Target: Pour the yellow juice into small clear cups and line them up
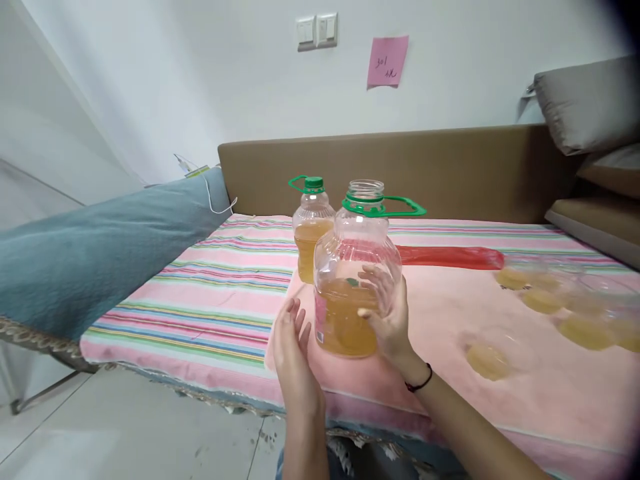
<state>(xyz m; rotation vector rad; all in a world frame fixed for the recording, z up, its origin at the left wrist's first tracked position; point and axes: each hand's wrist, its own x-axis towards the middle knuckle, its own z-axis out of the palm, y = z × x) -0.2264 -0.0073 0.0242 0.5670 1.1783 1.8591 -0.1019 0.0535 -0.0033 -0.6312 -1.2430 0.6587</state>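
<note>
A large clear plastic bottle point(345, 313) of amber liquid, uncapped, with a green carrying handle at its neck, stands on the pink cloth in front of me. My right hand point(390, 310) is curled round its right side, thumb in front and fingers seen partly through the plastic. To the left of the bottle, my left hand point(293, 340) has its fingers stretched out, close to the side; whether it touches is unclear. Behind stands a second bottle point(311, 243) with a green cap and similar liquid. A clear plastic cup point(487, 360) with yellowish liquid sits to the right.
Several more clear cups point(585, 330) with liquid are grouped at the right. A long red plastic packet point(453, 257) lies behind the bottle. The striped sheet point(200, 313) covers a bed with a brown backboard point(450, 170). Grey cushions point(590, 100) pile up at the far right.
</note>
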